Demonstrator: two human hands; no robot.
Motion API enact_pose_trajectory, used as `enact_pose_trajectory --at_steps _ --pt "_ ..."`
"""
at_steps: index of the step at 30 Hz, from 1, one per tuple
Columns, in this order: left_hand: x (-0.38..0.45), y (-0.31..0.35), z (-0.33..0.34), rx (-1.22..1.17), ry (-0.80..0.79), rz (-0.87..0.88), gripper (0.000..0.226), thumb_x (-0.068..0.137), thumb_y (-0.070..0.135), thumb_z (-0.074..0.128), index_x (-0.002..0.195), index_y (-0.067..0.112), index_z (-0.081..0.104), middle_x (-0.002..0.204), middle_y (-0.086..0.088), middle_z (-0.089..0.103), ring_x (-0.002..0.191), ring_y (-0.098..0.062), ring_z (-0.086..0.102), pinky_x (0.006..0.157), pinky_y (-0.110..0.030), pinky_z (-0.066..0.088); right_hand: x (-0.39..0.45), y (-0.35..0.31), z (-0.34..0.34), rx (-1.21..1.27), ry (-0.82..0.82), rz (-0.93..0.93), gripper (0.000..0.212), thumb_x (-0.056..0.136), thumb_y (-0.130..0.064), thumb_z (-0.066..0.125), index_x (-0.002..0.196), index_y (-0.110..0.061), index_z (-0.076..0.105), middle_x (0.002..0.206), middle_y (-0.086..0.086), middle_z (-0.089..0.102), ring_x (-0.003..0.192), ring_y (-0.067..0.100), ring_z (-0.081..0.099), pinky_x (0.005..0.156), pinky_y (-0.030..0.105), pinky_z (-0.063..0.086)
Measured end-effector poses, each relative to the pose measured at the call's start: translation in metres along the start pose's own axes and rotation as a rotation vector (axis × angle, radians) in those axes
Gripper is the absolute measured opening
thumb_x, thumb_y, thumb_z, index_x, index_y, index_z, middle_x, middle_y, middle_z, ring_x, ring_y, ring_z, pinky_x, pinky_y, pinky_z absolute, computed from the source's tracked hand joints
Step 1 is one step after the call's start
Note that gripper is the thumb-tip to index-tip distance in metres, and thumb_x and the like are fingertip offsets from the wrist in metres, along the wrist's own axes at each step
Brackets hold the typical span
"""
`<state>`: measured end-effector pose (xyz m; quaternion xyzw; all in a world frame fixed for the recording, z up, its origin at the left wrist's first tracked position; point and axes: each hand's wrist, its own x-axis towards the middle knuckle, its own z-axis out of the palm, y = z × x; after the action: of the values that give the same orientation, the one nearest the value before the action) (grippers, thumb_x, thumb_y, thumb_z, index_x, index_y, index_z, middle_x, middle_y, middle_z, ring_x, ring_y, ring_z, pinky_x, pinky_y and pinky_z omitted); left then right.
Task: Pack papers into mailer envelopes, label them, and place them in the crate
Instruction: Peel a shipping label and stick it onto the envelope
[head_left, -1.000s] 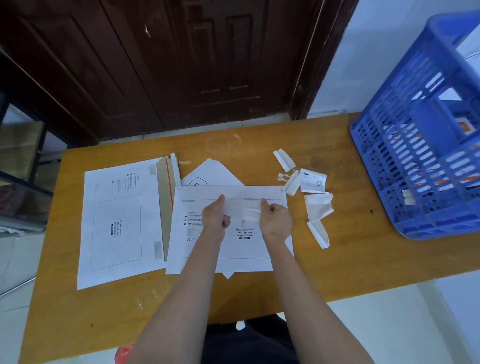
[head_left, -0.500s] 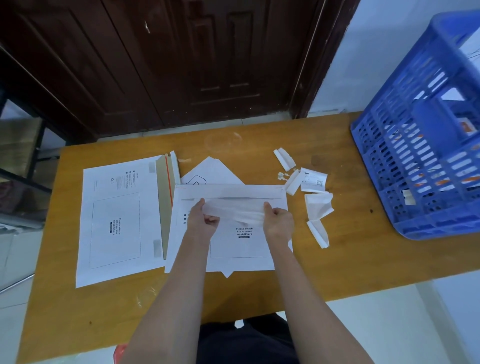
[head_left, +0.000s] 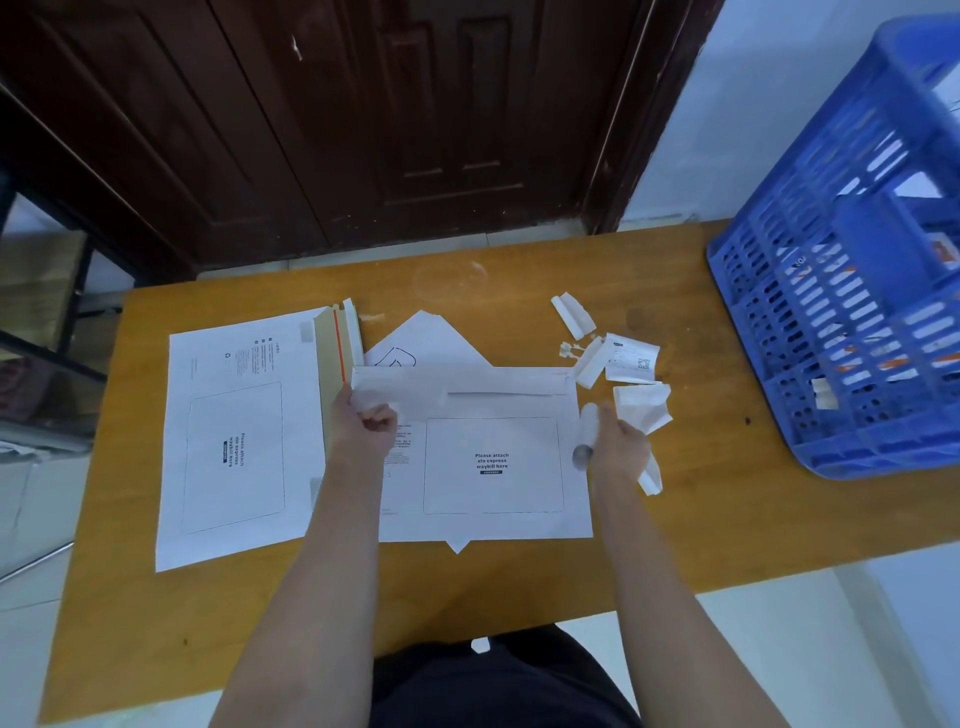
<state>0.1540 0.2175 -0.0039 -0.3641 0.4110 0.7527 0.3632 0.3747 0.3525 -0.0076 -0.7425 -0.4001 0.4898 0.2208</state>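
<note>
A white mailer envelope (head_left: 493, 467) lies flat in the middle of the table, its "Please attach waybill here" box facing up. My left hand (head_left: 366, 423) pinches the crumpled left end of a thin peel-off strip (head_left: 400, 387) along the mailer's top flap. At the mailer's right edge, my right hand (head_left: 618, 449) grips a curled white piece of strip (head_left: 587, 431). A second mailer (head_left: 234, 441) lies to the left, its brown flap with a red line open. Folded papers (head_left: 426, 340) poke out behind the middle mailer. The blue crate (head_left: 857, 291) stands at the right.
White paper scraps (head_left: 644, 405) and a small printed label (head_left: 631, 358) lie between the mailer and the crate. More scraps (head_left: 571, 314) lie further back. A dark wooden door stands behind the table, and a shelf is at the left.
My hands have moved apart from the flap's middle. The left went to the flap's left end with the strip, and the right went to the mailer's right edge with a curled piece.
</note>
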Motion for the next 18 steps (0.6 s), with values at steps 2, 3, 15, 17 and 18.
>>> enact_pose_trajectory --at_steps 2,3,15,17,18 --pt "-0.003 -0.011 0.01 0.173 -0.011 0.038 0.009 0.088 0.023 0.062 0.083 0.02 0.056 0.065 0.004 0.052 0.051 -0.009 0.045 0.044 -0.016 0.034 -0.002 -0.005 -0.001 0.089 -0.12 0.079 0.036 0.087 -0.038 0.06 0.072 -0.007 0.051 0.07 0.012 0.045 0.06 0.018 0.043 0.053 0.027 0.034" --pt "-0.007 -0.019 0.017 0.248 -0.019 0.045 0.01 0.087 0.023 0.067 0.088 0.019 0.058 0.074 0.002 0.057 0.06 -0.012 0.052 0.051 -0.018 0.04 -0.005 -0.007 -0.001 0.148 -0.22 0.126 0.032 0.086 -0.039 0.062 0.081 -0.008 0.056 0.076 0.011 0.05 0.064 0.018 0.048 0.052 0.025 0.037" --pt "-0.029 -0.158 0.085 1.201 -0.299 0.45 0.014 0.089 0.015 0.064 0.096 0.006 0.072 0.098 -0.007 0.069 0.087 -0.016 0.058 0.074 -0.021 0.043 -0.004 0.018 -0.055 0.45 -0.644 0.212 0.022 0.094 -0.039 0.052 0.099 -0.023 0.066 0.094 -0.002 0.074 0.098 0.015 0.066 0.09 0.037 0.05" --pt "-0.039 -0.181 0.093 1.207 -0.352 0.37 0.02 0.088 0.023 0.067 0.096 0.005 0.072 0.094 -0.008 0.068 0.085 -0.017 0.058 0.073 -0.024 0.044 -0.001 0.022 -0.069 0.43 -0.639 0.191 0.021 0.094 -0.04 0.05 0.101 -0.025 0.064 0.103 0.001 0.072 0.102 0.018 0.065 0.092 0.038 0.05" --pt "-0.045 -0.19 0.097 1.181 -0.39 0.301 0.021 0.088 0.026 0.068 0.094 0.007 0.071 0.091 -0.007 0.067 0.084 -0.017 0.059 0.072 -0.024 0.046 0.002 0.023 -0.076 0.426 -0.644 0.181 0.021 0.094 -0.04 0.05 0.103 -0.026 0.063 0.105 0.003 0.071 0.103 0.019 0.065 0.093 0.039 0.05"
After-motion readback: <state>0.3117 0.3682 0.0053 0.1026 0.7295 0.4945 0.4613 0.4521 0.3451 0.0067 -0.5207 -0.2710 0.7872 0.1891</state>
